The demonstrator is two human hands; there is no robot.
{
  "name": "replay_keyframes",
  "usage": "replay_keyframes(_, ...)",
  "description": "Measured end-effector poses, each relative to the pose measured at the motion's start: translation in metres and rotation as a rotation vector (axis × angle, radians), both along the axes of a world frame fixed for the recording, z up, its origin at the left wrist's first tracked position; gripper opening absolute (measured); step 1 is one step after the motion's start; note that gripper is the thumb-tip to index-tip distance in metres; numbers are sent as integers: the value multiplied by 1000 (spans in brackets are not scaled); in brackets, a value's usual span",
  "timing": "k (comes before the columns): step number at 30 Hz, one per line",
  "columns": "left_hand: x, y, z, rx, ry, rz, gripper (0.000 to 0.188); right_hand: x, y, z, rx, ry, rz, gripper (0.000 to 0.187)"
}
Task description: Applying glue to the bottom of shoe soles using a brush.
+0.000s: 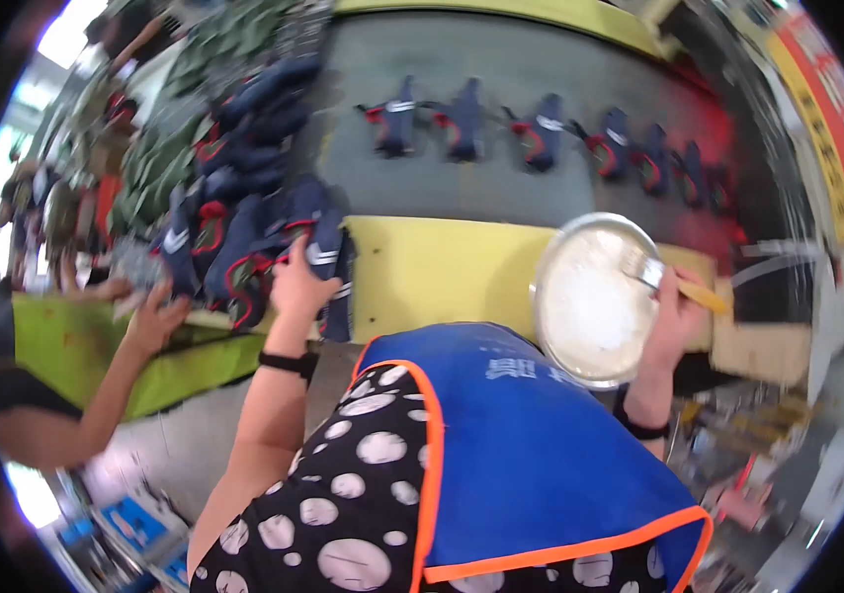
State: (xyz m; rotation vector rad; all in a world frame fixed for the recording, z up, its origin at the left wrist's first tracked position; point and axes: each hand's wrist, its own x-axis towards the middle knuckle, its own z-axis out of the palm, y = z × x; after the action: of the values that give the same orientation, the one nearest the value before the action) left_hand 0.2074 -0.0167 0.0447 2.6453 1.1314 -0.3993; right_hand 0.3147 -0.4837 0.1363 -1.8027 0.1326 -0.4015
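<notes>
My left hand (300, 287) reaches to a pile of navy shoe uppers (242, 237) with red trim and white stripes. Its index finger points forward against the pile and the thumb stands apart. Beside that hand lies one striped shoe upper (325, 247), at the pile's right end. In my right hand (677, 316) is a flat brush (651, 272) with a yellow handle, my fingers wrapped round it. Its bristles are over a round metal bowl (543, 314) of white, creamy paste (595, 296), at the bowl's right side.
Ahead, a dark conveyor belt (442, 188) carries a row of navy shoe uppers (464, 121). A yellow ledge (442, 272) runs between me and the belt. At left, a co-worker's hand (153, 318) is close to the pile, with green pieces (157, 178) beyond. Cardboard (760, 353) lies at right.
</notes>
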Motion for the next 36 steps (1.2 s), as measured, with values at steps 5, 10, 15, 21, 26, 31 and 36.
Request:
replay_keyframes(5, 7, 24, -8, -533, -548, -131, 81, -15, -59, -73, -178, 93, -76, 16)
replay_keyframes(10, 49, -59, 68, -1763, -350, 78, 68, -41, -66, -108, -377, 189, -182, 23)
replay_keyframes(15, 93, -122, 59, -1857, 76, -37, 68, -46, -66, -122, -527, 346, -200, 26)
replay_keyframes(21, 108, -177, 86, -1837, 337, -274, 66, -54, -87, -116, -246, 187, -378, 21)
replay_keyframes(26, 113, -199, 79, -1704, 448, -374, 61, -66, -46, -42, -197, -113, -159, 10)
replay_keyframes(31, 115, -213, 88, -1652, 527, -398, 54, -71, -6, 17, -355, -341, 224, 14)
replay_keyframes(36, 113, -206, 90, -1685, 526, -395, 57, -60, -13, 1, -402, -293, 190, 12)
